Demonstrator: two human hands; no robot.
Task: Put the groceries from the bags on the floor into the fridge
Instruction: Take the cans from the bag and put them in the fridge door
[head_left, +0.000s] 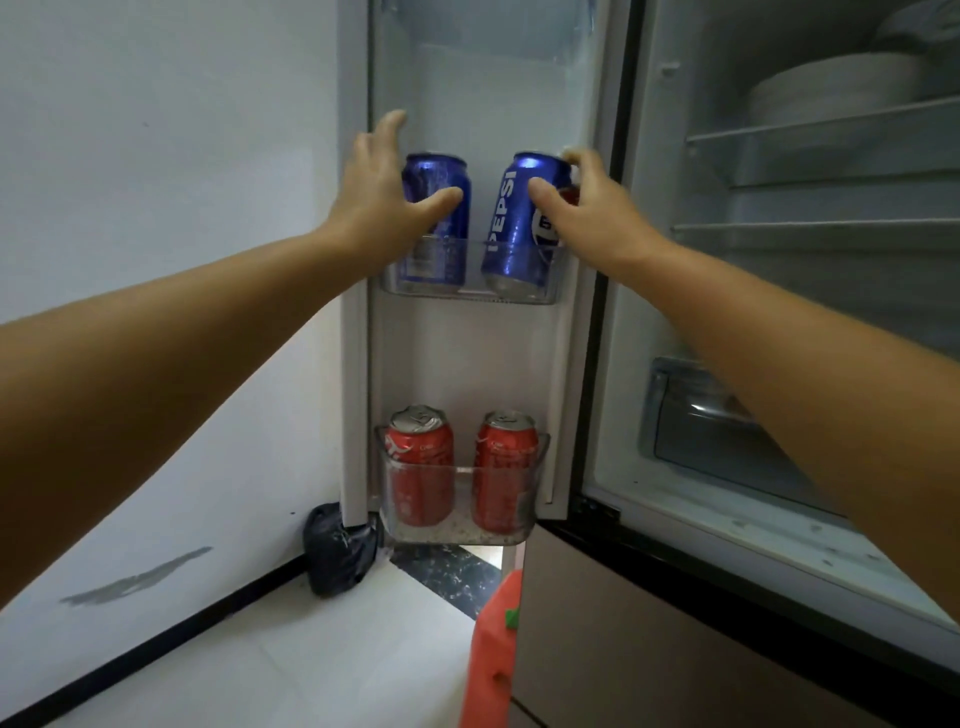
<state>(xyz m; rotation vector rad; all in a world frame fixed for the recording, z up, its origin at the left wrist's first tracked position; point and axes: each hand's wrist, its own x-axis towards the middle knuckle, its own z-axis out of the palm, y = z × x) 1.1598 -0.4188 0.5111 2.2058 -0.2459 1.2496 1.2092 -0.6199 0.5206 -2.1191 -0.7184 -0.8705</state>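
We note two blue cans in the upper door bin (470, 293) of the open fridge door (483, 93). The left can (441, 218) stands upright; the right can (514, 223), lettered PEPSI, tilts with its top leaning right. Our left hand (382, 192) has fingers spread and fairly straight, thumb lying across the left can's front, fingertips reaching past it toward the door liner. Our right hand (587, 202) curls round the right can, thumb on its front, fingers at its far side near the top. Below, two red cans (460, 467) stand upright in the lower bin (457, 530). To the right, the fridge interior (779, 260) shows glass shelves, white bowls (831, 85) and a drawer (711, 421). On the floor: a dark bag (337, 556) by the wall, an orange bag (493, 649) by the fridge.
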